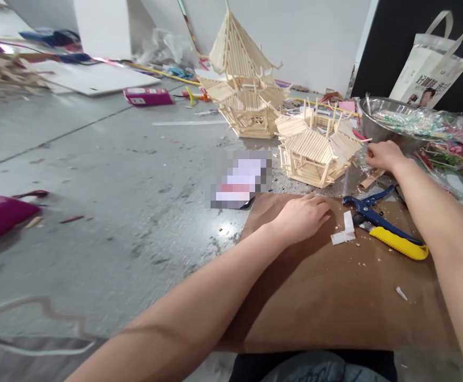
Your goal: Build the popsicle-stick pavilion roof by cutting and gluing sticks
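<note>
My left hand (305, 217) rests palm down at the far edge of a brown board (334, 297), fingers stretched out and holding nothing I can see. My right hand (386, 155) is closed beside the low hexagonal stick pavilion (319, 146). A small red thing (360, 136) shows at its fingertips; I cannot make out what it is. Behind stands a taller stick pagoda (243, 79) with a pointed roof. On the board, between my forearms, lie a blue-handled cutter (378, 212), a yellow utility knife (400, 244) and a folded white paper strip (344, 229).
A phone (239, 180) with a blurred screen lies left of the low pavilion. At the right, a metal bowl (368, 114) holds wrapped sticks, with plastic scraps around it. Behind is a white tote bag (426, 69). Purple packs (147, 96) lie on the grey floor.
</note>
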A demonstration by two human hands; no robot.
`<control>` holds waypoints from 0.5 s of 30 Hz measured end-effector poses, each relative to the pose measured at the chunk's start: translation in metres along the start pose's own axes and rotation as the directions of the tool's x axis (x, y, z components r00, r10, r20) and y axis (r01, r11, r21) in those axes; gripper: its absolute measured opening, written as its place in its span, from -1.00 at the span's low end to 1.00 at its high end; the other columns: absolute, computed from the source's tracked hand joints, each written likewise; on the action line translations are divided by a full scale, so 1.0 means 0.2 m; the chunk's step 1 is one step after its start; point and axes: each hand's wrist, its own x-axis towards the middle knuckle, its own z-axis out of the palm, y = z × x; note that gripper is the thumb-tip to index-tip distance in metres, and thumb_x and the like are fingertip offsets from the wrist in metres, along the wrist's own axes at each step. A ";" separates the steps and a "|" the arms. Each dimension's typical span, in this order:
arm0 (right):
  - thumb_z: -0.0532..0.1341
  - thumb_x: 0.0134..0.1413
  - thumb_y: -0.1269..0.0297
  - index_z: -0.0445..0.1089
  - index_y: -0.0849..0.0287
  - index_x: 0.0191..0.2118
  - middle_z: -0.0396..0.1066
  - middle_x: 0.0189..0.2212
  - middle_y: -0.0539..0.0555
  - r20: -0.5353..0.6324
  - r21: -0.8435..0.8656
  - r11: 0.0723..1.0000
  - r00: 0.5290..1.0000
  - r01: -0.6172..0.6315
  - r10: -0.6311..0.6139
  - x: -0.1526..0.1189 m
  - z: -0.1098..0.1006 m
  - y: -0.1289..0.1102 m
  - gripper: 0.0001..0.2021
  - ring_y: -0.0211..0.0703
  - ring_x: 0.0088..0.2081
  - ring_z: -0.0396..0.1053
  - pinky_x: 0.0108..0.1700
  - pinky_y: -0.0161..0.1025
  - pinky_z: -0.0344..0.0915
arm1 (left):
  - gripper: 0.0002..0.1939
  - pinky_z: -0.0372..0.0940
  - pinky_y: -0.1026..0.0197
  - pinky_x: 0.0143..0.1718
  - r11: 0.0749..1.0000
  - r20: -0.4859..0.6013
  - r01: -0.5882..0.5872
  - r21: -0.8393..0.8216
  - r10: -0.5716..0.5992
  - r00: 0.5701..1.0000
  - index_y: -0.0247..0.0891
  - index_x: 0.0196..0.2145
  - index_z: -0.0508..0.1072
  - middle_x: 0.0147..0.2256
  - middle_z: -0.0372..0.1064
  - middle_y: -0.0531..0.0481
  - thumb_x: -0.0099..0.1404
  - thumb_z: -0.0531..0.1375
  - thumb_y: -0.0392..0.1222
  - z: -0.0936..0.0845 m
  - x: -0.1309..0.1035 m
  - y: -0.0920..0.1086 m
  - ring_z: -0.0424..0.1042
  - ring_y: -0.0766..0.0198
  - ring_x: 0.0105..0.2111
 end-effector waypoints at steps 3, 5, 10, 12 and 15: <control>0.08 -0.06 0.20 0.39 0.14 -0.25 0.46 -0.29 0.14 -0.070 0.115 0.989 0.993 -0.089 0.098 -0.09 -0.03 0.03 -0.74 -0.03 -0.22 0.38 -0.20 -0.20 0.17 | -0.72 0.27 0.12 -0.08 1.000 -0.010 -0.012 0.018 0.013 1.000 -0.23 -0.20 0.42 -0.10 0.38 -0.08 0.30 -0.06 -0.21 0.00 0.00 0.01 0.35 0.21 -0.10; 0.09 -0.07 0.20 0.38 0.13 -0.25 0.46 -0.30 0.13 -0.105 0.210 0.968 0.981 -0.138 0.163 -0.19 -0.05 0.04 -0.75 -0.03 -0.24 0.38 -0.26 -0.21 0.19 | -0.70 0.29 0.12 -0.12 1.000 -0.046 0.007 0.014 -0.006 0.999 -0.24 -0.18 0.42 -0.15 0.40 -0.09 0.31 -0.08 -0.19 0.01 0.00 0.01 0.37 0.21 -0.13; 0.06 0.01 0.20 0.39 0.12 -0.30 0.46 -0.40 0.07 -0.155 0.488 0.870 0.974 -0.072 0.167 -0.49 -0.07 -0.02 -0.78 -0.15 -0.36 0.38 -0.34 -0.26 0.20 | -0.70 0.33 0.18 -0.19 0.990 -0.246 0.055 -0.133 -0.087 0.965 -0.22 -0.12 0.39 -0.17 0.40 -0.08 0.30 -0.06 -0.19 0.05 0.01 0.00 0.42 0.27 -0.22; 0.08 0.02 0.13 0.40 0.11 -0.29 0.45 -0.43 0.05 -0.129 0.573 0.820 0.989 0.011 0.076 -0.59 -0.08 -0.10 -0.76 -0.19 -0.41 0.37 -0.36 -0.26 0.20 | -0.70 0.32 0.19 -0.15 0.980 -0.313 0.047 -0.191 -0.106 0.944 -0.24 -0.08 0.36 -0.10 0.36 -0.11 0.28 -0.03 -0.20 0.06 0.01 0.00 0.40 0.27 -0.16; 0.09 0.02 0.12 0.41 0.12 -0.32 0.44 -0.46 0.03 -0.094 0.700 0.698 0.989 0.148 -0.115 -0.71 -0.09 -0.25 -0.76 -0.22 -0.43 0.35 -0.37 -0.27 0.20 | -0.67 0.31 0.19 -0.12 0.977 -0.323 0.011 -0.215 -0.082 0.943 -0.23 -0.02 0.31 -0.01 0.30 -0.11 0.26 0.01 -0.17 0.07 0.00 0.03 0.38 0.25 -0.10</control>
